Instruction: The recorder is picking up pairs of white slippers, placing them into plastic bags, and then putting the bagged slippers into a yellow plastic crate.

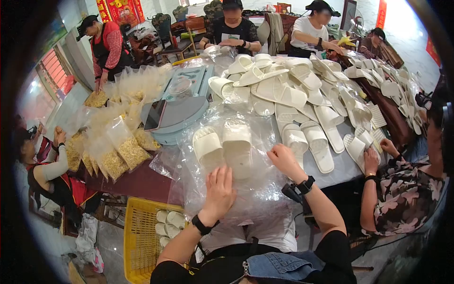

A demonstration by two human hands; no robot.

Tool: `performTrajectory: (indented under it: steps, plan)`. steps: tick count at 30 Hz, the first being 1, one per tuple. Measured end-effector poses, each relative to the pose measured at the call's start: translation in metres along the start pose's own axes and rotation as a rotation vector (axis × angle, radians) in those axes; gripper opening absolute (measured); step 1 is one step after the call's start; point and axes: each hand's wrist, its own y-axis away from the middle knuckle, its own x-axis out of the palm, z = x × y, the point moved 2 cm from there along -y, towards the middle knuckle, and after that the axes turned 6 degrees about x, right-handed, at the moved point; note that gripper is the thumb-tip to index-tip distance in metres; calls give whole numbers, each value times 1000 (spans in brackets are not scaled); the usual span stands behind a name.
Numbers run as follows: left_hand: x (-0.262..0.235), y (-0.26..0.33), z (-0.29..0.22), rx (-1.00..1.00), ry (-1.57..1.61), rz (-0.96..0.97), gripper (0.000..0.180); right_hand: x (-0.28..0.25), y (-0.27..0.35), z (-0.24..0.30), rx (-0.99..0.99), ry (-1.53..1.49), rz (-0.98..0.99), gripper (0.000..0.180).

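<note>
A pair of off-white slippers lies side by side in front of me, the left slipper (208, 150) slightly angled and the right slipper (237, 144) straight. Clear plastic bags (260, 191) spread around and beneath them; whether the pair is inside one I cannot tell. My left hand (219, 190) rests with fingers stretched out over the heel end of the left slipper. At the right edge of the plastic, my right hand (286, 161) has its fingers curled and pressed together on the plastic bag.
A large pile of slippers (288, 94) covers the table's right side. Bags of yellowish bits (125, 149) stand left, near a grey-blue plastic stand (182, 111) holding a phone (155, 114). A yellow basket (135, 236) with slippers sits below. Several people work around the table.
</note>
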Motion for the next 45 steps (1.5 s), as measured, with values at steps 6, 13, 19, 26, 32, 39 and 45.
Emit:
performTrajectory:
  steps: [6, 13, 19, 26, 32, 39, 45]
  plan:
    - [-2, -14, -1, -124, -82, 11, 108, -15, 14, 45, 320, -984, 305, 21]
    - [-3, -22, 21, -64, 63, -260, 78, 6, 49, 107, 169, -1536, 557, 14]
    - [-43, -7, 53, -270, 422, -356, 36, 49, 78, 107, -768, -522, 154, 53]
    - [-104, 24, 73, -608, 963, -605, 29, 98, 86, 79, -839, 305, 185, 69]
    - [-164, 91, 72, -720, 1149, -955, 35, 75, 54, 62, -702, 387, 258, 57]
    - [-218, 210, 68, -958, 866, -1052, 34, 64, 34, 60, -647, 340, 319, 55]
    - [-214, 331, 76, -1284, 678, -1072, 32, 74, 26, 60, -566, 413, 378, 55]
